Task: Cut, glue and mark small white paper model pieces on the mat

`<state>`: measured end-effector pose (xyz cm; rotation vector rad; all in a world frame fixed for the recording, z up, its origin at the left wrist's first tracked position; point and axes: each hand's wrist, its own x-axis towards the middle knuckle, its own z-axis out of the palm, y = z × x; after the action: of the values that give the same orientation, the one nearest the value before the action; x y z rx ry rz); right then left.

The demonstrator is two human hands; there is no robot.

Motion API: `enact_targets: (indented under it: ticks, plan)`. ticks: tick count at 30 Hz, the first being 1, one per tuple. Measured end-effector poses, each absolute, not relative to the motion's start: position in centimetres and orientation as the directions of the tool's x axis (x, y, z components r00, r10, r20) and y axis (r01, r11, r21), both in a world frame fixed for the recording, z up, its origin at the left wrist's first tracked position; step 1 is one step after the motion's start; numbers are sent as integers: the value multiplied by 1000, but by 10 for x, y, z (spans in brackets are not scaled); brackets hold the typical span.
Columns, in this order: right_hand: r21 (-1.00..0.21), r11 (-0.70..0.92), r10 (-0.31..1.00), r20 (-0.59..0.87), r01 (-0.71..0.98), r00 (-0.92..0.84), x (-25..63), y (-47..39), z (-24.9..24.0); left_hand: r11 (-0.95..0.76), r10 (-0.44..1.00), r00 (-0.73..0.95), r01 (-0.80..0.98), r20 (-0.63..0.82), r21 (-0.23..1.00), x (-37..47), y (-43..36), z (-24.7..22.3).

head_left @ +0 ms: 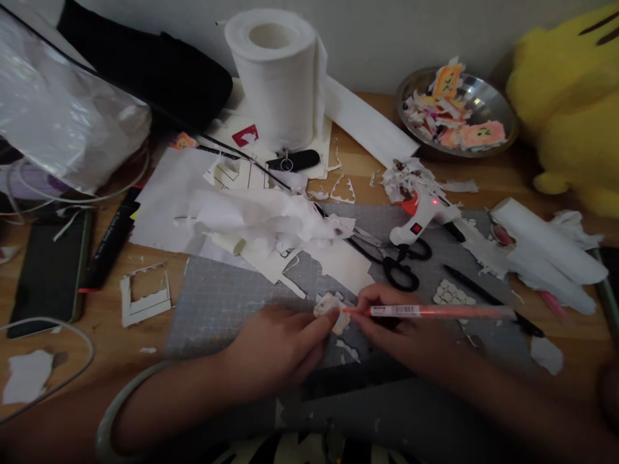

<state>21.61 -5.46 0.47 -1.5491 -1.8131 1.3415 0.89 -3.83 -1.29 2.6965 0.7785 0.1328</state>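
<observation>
Pinching the small paper cutout [330, 308], the left hand [275, 348] should hold steady while the right hand [391, 322], gripping the orange pen [435, 311], seemingly marks its edge lightly.

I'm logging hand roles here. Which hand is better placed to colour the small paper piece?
Right. The right hand holds the orange pen, tip at the small paper piece, which the left hand pinches above the cutting mat.

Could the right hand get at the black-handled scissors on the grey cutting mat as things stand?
Probably yes, once freed: the black-handled scissors lie uncovered on the grey cutting mat just beyond the right hand, but it holds an orange pen.
</observation>
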Motion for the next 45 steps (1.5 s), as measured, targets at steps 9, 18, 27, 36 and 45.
enact_targets:
  ticks: [9,18,27,36,45]
  plan:
    - [-879,24,916,-172,477,-362,218,-56,10,-804,525,851,488,21,340,9,-37,-12]
    - [-866,-58,953,-196,496,-231,216,-64,-1,-804,526,850,486,26,343,9,-37,-12]
    - [-855,-1,927,-196,518,-321,219,-56,4,-801,535,844,496,30,336,10,-37,-12]
    - [-836,-19,937,-207,549,-282,218,-61,2,-791,541,841,506,6,345,8,-39,-16]
    - [-834,-79,910,-284,546,-302,221,-60,5,-795,542,840,507,15,333,7,-40,-16]
